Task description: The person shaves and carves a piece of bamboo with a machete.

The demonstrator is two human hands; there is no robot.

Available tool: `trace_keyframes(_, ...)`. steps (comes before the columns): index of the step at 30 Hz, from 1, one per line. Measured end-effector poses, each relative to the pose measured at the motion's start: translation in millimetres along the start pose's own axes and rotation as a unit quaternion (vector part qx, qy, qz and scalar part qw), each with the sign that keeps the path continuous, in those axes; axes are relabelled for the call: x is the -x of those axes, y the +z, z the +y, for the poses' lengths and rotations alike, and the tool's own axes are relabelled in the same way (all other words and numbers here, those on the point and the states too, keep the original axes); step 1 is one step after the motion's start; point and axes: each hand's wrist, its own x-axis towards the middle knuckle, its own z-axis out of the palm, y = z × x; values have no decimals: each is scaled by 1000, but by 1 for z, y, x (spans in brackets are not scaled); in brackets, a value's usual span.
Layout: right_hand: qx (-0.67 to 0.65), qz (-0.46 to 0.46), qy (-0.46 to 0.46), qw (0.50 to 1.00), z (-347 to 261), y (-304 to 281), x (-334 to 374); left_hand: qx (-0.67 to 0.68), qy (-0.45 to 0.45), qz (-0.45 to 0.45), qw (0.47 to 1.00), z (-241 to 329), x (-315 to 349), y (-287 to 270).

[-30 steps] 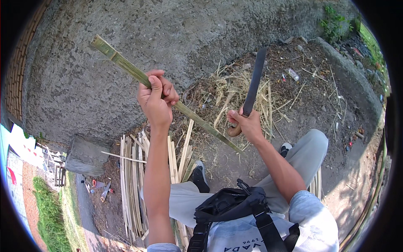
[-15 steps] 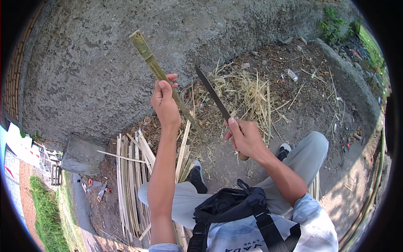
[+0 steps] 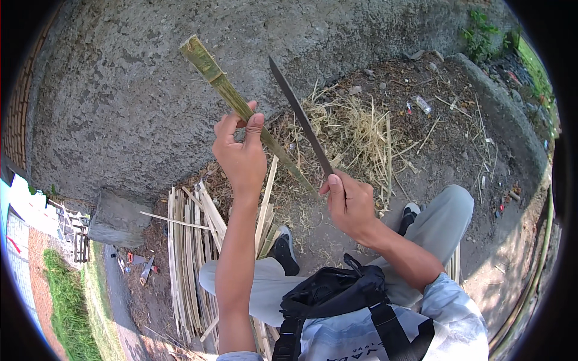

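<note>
Currently the left grip (image 3: 242,161) is clamping a bamboo strip (image 3: 227,92) and the right grip (image 3: 354,207) a knife (image 3: 306,127) — open room is lying between their edges; lettering (image 3: 370,351) is marking the shirt (image 3: 337,331) below.

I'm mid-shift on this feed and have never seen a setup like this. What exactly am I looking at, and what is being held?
There is no machine here, just a person using two bare hands. Every picture comes from the same wide camera worn on the head, looking down, so straight edges bend near the rim.

The left hand grips a greenish bamboo strip slanting down to the right. The right hand holds a knife, its dark blade pointing up and to the left; its handle is mostly hidden.

On the ground, a pile of pale strips lies at the left, and loose shavings lie ahead. A rough grey wall fills the upper left.
</note>
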Motion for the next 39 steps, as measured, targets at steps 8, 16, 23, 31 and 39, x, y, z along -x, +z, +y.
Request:
trace_keyframes(8,36,-74,40,996,-10,7,-13,4,0,70,998,2,9,0)
trace_keyframes(16,112,-90,73,987,55,39,0,54,-25,46,997,2,12,-1)
trace_keyframes(23,71,-113,153,979,45,46,4,85,-21,52,995,-1,18,-3)
trace_keyframes(31,128,-150,158,968,89,64,13,69,-9,76,995,-12,18,-1)
trace_keyframes(39,146,-113,122,975,108,64,28,52,-10,89,995,-6,16,2)
